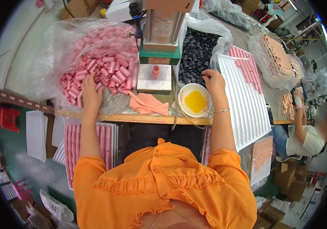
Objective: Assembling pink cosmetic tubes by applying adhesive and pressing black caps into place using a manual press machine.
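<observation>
My left hand (pixel 90 93) reaches into the near side of a heap of short pink tubes (pixel 108 70), its fingers stretched over them and the thumb apart. No tube is visibly gripped in it. At the right, my right hand (pixel 214 82) is closed in a pinch beside a bag of small black ring-like parts (pixel 196 53); whatever its fingertips hold is hidden. Between the hands stands a bench press with a green head (pixel 159 55). A pink piece (pixel 155 71) stands upright on its metal block (pixel 144 82).
A white bowl (pixel 183 110) with yellow contents sits under my right wrist, near an orange-pink cloth (pixel 148 105). A ribbed white tray (pixel 243 110) partly filled with pink tubes lies at the right. Another person (pixel 305 133) works farther right. Filled trays (pixel 71 145) are below the bench edge.
</observation>
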The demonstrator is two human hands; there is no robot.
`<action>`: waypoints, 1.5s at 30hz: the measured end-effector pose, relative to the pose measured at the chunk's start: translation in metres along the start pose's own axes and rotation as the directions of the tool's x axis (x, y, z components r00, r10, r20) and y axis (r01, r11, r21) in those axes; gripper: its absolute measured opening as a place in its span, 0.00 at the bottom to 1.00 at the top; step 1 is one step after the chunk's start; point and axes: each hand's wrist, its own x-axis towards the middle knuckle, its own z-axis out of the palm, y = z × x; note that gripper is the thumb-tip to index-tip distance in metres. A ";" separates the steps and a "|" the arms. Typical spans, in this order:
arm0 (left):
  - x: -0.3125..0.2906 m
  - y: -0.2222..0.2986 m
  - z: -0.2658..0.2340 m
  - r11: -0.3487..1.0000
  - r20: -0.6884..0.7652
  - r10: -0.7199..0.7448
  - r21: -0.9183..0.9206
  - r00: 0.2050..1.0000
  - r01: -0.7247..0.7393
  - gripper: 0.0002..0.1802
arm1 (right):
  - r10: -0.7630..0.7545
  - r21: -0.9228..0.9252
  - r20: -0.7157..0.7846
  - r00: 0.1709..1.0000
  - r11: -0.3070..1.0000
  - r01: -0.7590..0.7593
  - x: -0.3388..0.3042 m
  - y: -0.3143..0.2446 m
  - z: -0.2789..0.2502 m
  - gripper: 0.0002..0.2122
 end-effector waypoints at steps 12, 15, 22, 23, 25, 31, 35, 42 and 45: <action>-0.010 -0.012 -0.011 0.861 0.241 -0.262 -0.380 0.935 0.339 0.35 | 0.275 -0.338 0.274 0.922 0.925 -0.175 0.040 -0.013 0.023 0.13; -0.012 -0.017 -0.015 0.855 0.237 -0.269 -0.388 0.933 0.345 0.34 | 0.257 -0.301 0.222 0.940 0.935 -0.185 0.039 -0.007 0.023 0.11; -0.022 0.000 -0.014 0.844 0.072 -0.284 -0.453 0.956 0.285 0.32 | 0.162 0.240 0.029 0.986 0.957 -0.164 -0.007 0.012 -0.027 0.04; -0.022 0.006 -0.013 0.830 0.037 -0.285 -0.489 0.958 0.266 0.31 | 0.174 0.233 0.021 0.985 0.957 -0.174 -0.017 0.009 -0.037 0.04; -0.027 0.005 -0.017 0.850 -0.024 -0.251 -0.484 0.968 0.209 0.28 | 0.199 0.466 0.012 0.980 0.866 -0.181 -0.038 -0.004 -0.053 0.01; -0.038 0.070 -0.017 0.504 0.280 -0.159 -0.801 0.947 0.322 0.21 | -0.088 0.440 0.030 0.996 0.896 0.065 -0.091 -0.035 -0.065 0.05; -0.042 0.144 0.006 -0.082 0.433 0.071 -0.895 0.899 0.438 0.21 | -0.254 0.219 -0.022 0.967 0.943 0.253 -0.098 -0.040 -0.045 0.05; -0.040 0.191 0.036 -0.728 0.741 0.291 -0.238 0.605 0.642 0.14 | -0.313 0.067 -0.006 0.950 0.948 0.312 -0.099 -0.041 -0.030 0.03; -0.040 0.197 0.041 -0.743 0.799 0.317 -0.126 0.512 0.657 0.12 | -0.220 0.193 -0.043 0.975 0.955 0.224 -0.098 -0.048 -0.032 0.04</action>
